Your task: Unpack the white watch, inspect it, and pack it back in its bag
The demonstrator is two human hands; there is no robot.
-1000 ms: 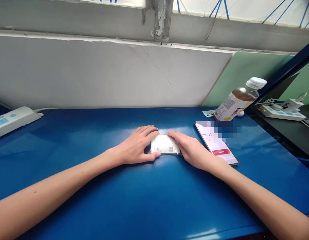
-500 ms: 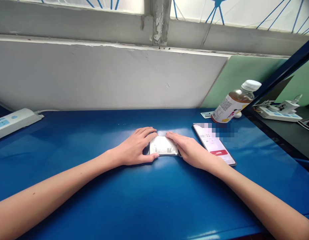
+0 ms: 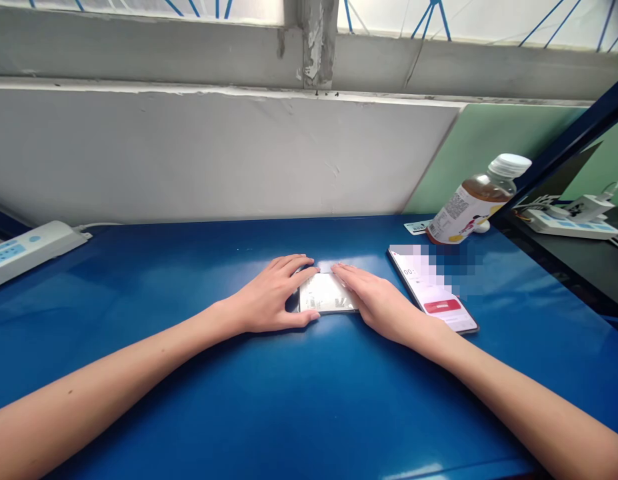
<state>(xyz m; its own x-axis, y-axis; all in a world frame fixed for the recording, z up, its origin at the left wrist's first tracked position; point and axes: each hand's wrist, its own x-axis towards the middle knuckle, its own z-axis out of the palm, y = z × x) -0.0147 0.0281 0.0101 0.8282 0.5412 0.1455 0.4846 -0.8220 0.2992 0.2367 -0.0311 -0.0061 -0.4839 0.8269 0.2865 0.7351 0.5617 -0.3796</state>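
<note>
A small flat white packet (image 3: pixel 327 292) with a glossy clear surface and dark printed marks lies on the blue table (image 3: pixel 299 400). My left hand (image 3: pixel 275 295) spans its left end, with the thumb at the near edge and the index finger at the far edge. Against the right end rests my right hand (image 3: pixel 381 297), its fingers stretched out and side by side, covering that end. Both ends of the packet are partly hidden by the hands. Close to my right wrist is a phone (image 3: pixel 423 283) with a lit screen and a red button.
A bottle (image 3: pixel 471 203) with a white cap and amber liquid stands at the back right, beside a small card (image 3: pixel 417 228). At the left edge lies a white power strip (image 3: pixel 33 247). Another power strip (image 3: pixel 573 225) with plugs sits beyond the blue frame bar. A wall closes the far side.
The view has shifted slightly, so the bottle and phone appear a little further right. Both hands stay at the packet, almost unmoved.
</note>
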